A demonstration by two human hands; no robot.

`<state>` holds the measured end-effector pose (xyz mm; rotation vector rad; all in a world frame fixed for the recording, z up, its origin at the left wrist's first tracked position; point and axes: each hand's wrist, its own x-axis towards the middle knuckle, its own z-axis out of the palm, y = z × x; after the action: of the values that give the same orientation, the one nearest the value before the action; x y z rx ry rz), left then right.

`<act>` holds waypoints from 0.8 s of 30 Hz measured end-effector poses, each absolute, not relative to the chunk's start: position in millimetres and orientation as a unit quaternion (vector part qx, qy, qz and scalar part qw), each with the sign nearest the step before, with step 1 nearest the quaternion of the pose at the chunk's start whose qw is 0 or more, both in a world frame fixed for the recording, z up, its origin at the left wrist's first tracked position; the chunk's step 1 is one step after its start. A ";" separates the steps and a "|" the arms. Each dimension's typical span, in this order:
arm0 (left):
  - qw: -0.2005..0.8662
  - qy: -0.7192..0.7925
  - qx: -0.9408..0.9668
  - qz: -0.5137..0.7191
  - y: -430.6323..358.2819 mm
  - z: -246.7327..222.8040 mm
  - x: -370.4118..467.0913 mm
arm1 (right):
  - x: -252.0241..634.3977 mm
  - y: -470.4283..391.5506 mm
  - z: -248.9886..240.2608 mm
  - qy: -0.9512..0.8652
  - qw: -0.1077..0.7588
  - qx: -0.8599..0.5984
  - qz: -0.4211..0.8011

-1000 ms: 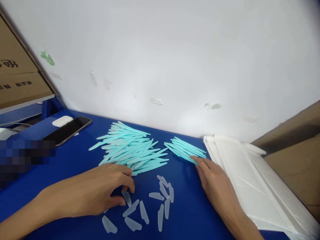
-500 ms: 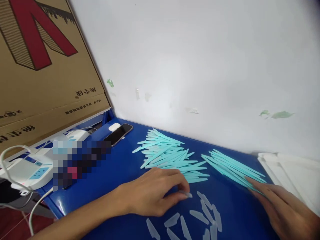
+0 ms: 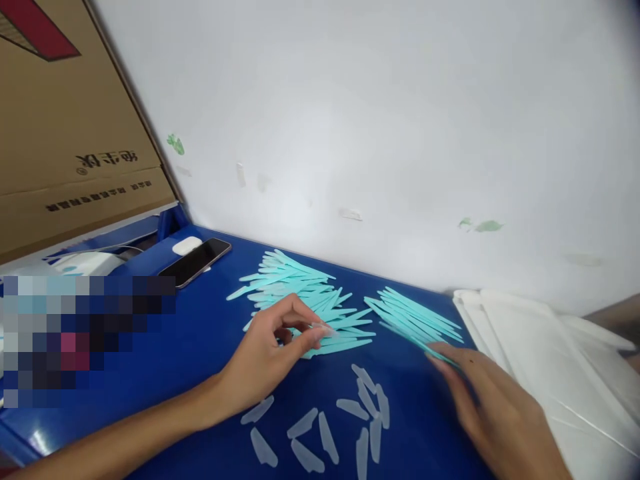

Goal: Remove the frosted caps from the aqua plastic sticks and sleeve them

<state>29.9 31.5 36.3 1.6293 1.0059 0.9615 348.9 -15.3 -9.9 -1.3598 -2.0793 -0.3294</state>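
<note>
In a pinch, my left hand (image 3: 273, 353) holds a small translucent blade cap (image 3: 327, 330), just above the near side of a loose heap of slim turquoise eyebrow razors (image 3: 300, 273). My right hand (image 3: 493, 393) has its fingers closed on a turquoise eyebrow razor (image 3: 423, 347), slightly blurred, along the near edge of a neater row of razors (image 3: 415, 313). The razor's near end is hidden by the fingers. Several loose translucent caps (image 3: 327, 437) lie scattered on the blue table between my hands.
White sheeting (image 3: 530, 340) covers the right side. A phone (image 3: 197, 262) and a white rounded case (image 3: 187, 245) lie at the back left of the blue table (image 3: 200, 333). A big cardboard box (image 3: 75, 133) stands left, and a white wall (image 3: 325, 100) rises behind.
My view has turned to the right. My left hand has lifted from beside the loose caps to over the heap, still pinching a cap. My right hand stays at the neat row.
</note>
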 end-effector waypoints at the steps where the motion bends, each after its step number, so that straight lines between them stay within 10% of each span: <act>1: 0.494 0.413 0.651 0.402 32.3 35.8 30.2 | 344.8 -17.3 -7.8 -0.792 0.327 -0.502 -0.118; 24: 0.606 0.382 0.605 0.348 21.9 18.8 39.5 | 307.4 -34.9 -4.5 -0.794 0.390 -0.458 0.082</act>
<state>39.5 21.9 18.8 1.3997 0.8836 0.8037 307.4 -34.9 -4.5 -1.1649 -2.0179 0.2078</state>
